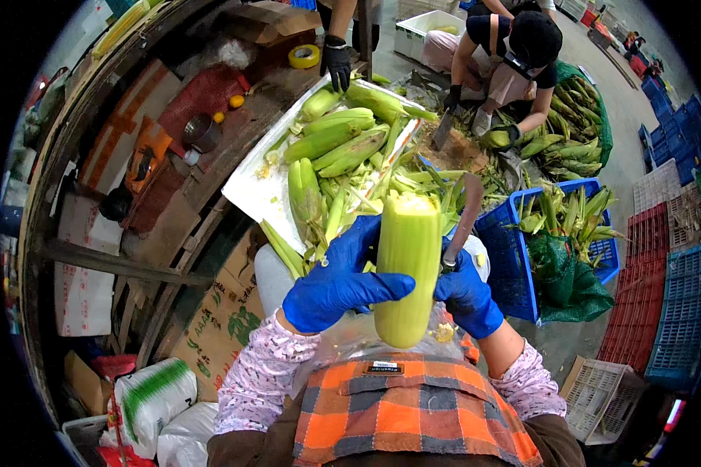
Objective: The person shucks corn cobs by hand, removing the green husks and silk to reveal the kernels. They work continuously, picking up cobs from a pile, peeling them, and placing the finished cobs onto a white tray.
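My left hand [350,280], in a blue glove, grips a trimmed ear of corn [410,268] in its green husk. The ear stands upright before my apron, its cut end up with pale kernels showing. In my right hand [466,292], also blue-gloved, is a knife [466,219] with a stained, curved blade that points up beside the ear. The right fingers also meet the ear's right side. Just beyond lies a white foam lid [248,184] bearing several husked-in ears [333,140] and loose husk strips [350,201].
A co-worker's black-gloved hand [336,63] touches the corn at the far end. Farther right, another person [511,64] crouches with a cleaver [442,129] and an ear. A blue crate [505,257] holds husks at my right. A wooden bench [233,140] runs along the left.
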Motion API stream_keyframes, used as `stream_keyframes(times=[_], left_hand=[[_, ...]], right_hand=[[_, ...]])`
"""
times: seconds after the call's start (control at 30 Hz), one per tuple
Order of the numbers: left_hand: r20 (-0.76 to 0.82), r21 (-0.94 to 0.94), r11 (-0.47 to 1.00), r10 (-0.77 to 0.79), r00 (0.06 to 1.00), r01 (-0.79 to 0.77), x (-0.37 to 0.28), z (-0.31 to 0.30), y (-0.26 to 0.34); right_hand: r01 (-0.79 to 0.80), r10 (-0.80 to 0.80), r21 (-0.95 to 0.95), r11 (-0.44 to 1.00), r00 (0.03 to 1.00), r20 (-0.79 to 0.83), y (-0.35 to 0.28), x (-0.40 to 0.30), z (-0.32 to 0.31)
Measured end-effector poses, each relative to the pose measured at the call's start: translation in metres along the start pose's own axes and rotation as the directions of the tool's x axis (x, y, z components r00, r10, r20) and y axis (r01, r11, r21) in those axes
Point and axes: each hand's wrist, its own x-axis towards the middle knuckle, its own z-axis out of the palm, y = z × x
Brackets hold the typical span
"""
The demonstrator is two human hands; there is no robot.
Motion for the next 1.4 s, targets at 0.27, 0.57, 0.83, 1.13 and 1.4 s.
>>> stream_keyframes(times=[0.27, 0.57, 0.83, 1.13, 1.4], left_hand=[[-0.045, -0.146, 0.981, 0.126, 0.991, -0.131, 0.007, 0.006, -0.007], [-0.348, 0.600, 0.792, 0.385, 0.855, -0.112, 0.011, 0.018, -0.036], [-0.357, 0.751, 0.660, 0.371, 0.857, 0.028, 0.007, 0.024, -0.040], [-0.307, 0.705, 0.709, 0.327, 0.894, -0.018, 0.010, 0.023, -0.043], [-0.278, 0.722, 0.688, 0.380, 0.882, -0.069, -0.012, 0.038, -0.033]], right_hand=[[-0.088, 0.066, -0.212, 0.973, 0.992, -0.108, -0.023, -0.006, 0.004], [0.191, -0.486, -0.929, -0.316, 0.809, 0.331, -0.041, -0.016, 0.025], [0.200, -0.442, -0.903, -0.380, 0.818, 0.368, -0.025, -0.005, 0.030], [0.232, -0.423, -0.919, -0.317, 0.833, 0.356, -0.021, -0.001, 0.024], [-0.073, -0.393, -0.990, -0.121, 0.919, -0.020, -0.004, 0.025, -0.055]])
